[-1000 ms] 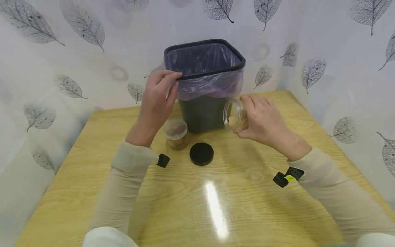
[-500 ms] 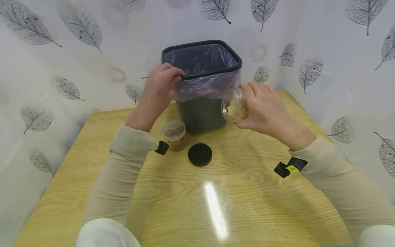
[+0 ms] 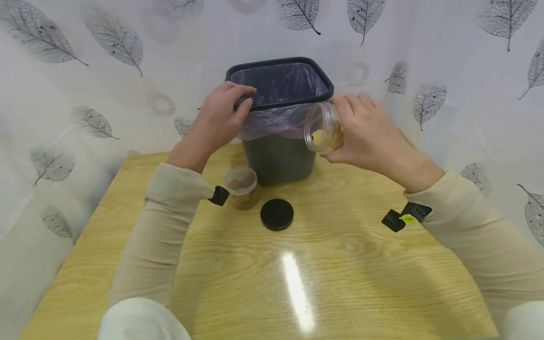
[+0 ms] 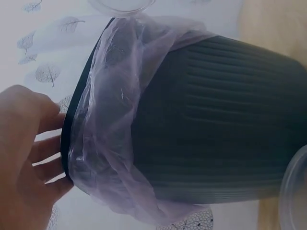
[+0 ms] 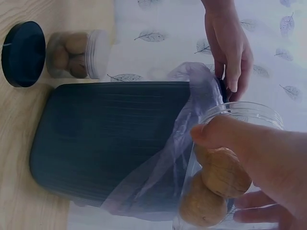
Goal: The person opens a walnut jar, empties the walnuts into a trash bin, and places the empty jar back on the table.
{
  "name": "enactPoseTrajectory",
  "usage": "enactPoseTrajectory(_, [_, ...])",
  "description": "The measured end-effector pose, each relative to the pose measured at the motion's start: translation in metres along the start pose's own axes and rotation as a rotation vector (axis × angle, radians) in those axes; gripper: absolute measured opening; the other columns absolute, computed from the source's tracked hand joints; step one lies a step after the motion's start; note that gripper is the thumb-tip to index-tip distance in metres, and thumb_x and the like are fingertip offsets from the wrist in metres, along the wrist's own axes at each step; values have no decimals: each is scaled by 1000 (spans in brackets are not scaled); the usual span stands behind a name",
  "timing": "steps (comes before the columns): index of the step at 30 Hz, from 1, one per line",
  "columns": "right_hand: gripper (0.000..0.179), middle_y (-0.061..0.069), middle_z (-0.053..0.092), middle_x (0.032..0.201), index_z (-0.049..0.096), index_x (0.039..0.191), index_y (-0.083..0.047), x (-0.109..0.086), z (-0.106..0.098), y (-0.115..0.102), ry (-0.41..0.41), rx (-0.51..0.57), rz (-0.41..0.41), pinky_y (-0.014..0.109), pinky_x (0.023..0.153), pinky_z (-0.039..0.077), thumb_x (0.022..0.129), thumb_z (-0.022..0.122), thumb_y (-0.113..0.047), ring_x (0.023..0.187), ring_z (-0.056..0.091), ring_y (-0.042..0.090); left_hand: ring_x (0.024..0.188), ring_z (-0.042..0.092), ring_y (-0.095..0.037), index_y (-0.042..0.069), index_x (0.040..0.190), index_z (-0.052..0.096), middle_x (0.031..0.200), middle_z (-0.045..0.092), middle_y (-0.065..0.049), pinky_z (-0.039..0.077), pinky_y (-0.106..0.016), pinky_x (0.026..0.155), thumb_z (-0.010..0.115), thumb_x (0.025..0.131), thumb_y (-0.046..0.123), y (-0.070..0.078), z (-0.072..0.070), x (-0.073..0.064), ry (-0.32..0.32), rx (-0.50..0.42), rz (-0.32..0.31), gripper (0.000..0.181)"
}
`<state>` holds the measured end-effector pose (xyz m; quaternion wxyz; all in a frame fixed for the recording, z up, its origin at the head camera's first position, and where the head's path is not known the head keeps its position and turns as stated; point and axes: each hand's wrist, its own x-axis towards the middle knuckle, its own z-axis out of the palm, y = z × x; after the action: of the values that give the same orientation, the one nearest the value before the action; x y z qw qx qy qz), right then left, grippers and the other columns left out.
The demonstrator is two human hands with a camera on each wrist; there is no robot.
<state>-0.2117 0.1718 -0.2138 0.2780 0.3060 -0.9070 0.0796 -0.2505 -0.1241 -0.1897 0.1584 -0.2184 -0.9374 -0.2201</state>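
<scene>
A dark trash bin (image 3: pixel 278 158) with a purple plastic liner (image 3: pixel 276 123) folded over its black rim stands at the back. My left hand (image 3: pixel 216 115) is at the rim's left front corner, its extended fingers touching the rim (image 4: pixel 67 129). My right hand (image 3: pixel 367 134) grips a clear plastic jar (image 3: pixel 316 125), lidless and tilted on its side in front of the bin's right edge, mouth to the left. Inside the jar lie several round brown walnuts (image 5: pixel 204 201). A second jar (image 3: pixel 242 189), holding walnuts, stands left of the bin.
A round black lid (image 3: pixel 277 214) lies on the wooden table (image 3: pixel 255 283) in front of the bin. Behind the table hangs a white wall covering (image 3: pixel 148 28) with grey leaf prints.
My right hand has raised the tilted jar from beside the bin's body towards its rim. My left hand has shifted slightly up along the rim, thumb and fingers now farther apart.
</scene>
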Motion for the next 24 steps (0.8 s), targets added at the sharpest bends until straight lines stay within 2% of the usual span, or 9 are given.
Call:
enactPoseTrajectory(3, [90,27,59,122,47,129,5,6,-4,0,-16,12,11,60,97,45,60,89,-34,112,55,46,140,40,-27,15,150,44,150,45,-12,34,-42,118,36,107,32,5,-2,9,-45,39,-52,47])
enactPoseTrajectory(7, [92,27,59,121,47,131,6,13,-10,1,-26,10,23,62,95,46,60,89,-35,112,56,45,147,31,-29,14,155,34,156,36,-14,25,-43,123,32,108,37,6,-1,21,-85,86,-96,53])
enactPoseTrajectory(11, [93,28,59,121,46,132,6,20,-19,3,-28,7,23,63,96,45,60,89,-35,111,55,45,150,25,-30,12,157,28,160,29,-15,21,-42,125,30,107,40,4,0,32,-119,104,-122,58])
enactPoseTrajectory(15, [93,29,58,121,45,133,6,31,-31,6,-35,-5,24,63,98,43,61,89,-34,112,54,46,153,18,-27,12,159,19,164,20,-12,17,-42,126,24,107,45,3,0,42,-177,105,-180,62])
enactPoseTrajectory(19, [95,29,57,119,44,135,6,43,-42,11,-43,-55,12,64,92,43,63,89,-36,106,54,48,155,11,-25,12,160,12,167,11,-8,13,-42,127,18,106,49,3,1,50,-242,107,-238,66])
enactPoseTrajectory(24, [99,32,55,122,42,137,8,61,-50,18,-78,-104,-14,65,89,44,65,89,-40,105,53,50,156,2,-26,8,160,5,168,3,-10,7,-42,127,11,104,53,6,1,57,-311,152,-274,72])
